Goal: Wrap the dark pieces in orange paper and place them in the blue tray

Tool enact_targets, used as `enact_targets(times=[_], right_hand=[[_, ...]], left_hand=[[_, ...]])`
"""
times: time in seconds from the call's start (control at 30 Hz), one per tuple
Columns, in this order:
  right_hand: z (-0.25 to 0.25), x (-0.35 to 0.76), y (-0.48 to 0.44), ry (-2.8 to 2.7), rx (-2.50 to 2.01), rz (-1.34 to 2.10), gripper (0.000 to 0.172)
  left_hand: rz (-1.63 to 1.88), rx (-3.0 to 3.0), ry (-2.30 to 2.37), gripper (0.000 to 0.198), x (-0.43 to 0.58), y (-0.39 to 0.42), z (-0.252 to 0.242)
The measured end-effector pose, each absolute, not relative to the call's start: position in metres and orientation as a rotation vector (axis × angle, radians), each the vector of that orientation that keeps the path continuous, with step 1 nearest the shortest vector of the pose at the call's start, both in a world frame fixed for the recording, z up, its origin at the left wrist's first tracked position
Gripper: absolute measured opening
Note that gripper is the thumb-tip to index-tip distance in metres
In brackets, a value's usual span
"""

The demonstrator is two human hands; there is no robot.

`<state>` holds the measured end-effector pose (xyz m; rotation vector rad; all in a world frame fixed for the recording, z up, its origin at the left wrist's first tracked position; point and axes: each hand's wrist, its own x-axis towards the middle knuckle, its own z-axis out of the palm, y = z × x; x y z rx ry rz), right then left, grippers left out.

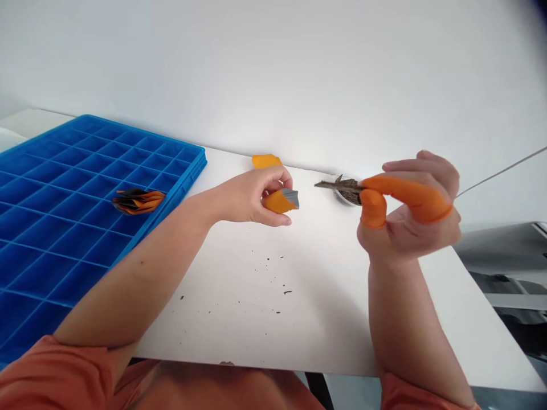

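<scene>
My left hand [260,196] is closed around a small orange packet [276,201], whose grey-lined mouth gapes toward the right. Orange finger covers [405,196] sit on the thumb and index finger of my right hand [410,210]. Between those two fingertips I pinch a thin dark-brown dried piece [335,185], its free end pointing left toward the packet, with a gap between them. Just behind it stands a small pale bowl [342,199] of similar brown dried pieces [350,191], partly hidden by my right hand.
To the left lies a large blue compartment tray [162,139], with several orange and black packets [139,201] bunched in it. Another orange packet [265,161] rests near the wall. Dark crumbs [287,292] dot the white table [239,336]. A thin cord [504,171] crosses the right.
</scene>
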<state>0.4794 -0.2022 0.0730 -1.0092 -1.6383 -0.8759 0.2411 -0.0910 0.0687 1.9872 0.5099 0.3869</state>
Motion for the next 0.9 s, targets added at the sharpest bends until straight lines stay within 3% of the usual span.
enact_targets(times=[0.2,0.43,0.73,0.9], right_hand=[[0.054,0.468,-0.206,-1.605,-1.102,-0.810,0.017],[0.044,0.467,-0.201,-1.670,-1.088,-0.718,0.015],[0.065,0.461,-0.206,-1.848,-1.100,-0.689,0.007],[0.077,0.457,-0.213,-1.971,-1.083,-0.654,0.011]], left_hand=[[0.381,1.951,0.475,0.048,0.241,-0.093,0.070],[0.304,1.880,0.389,0.051,0.243,-0.094,0.070],[0.238,1.827,0.331,0.053,0.240,-0.091,0.071],[0.080,1.832,0.377,0.056,0.239,-0.090,0.071]])
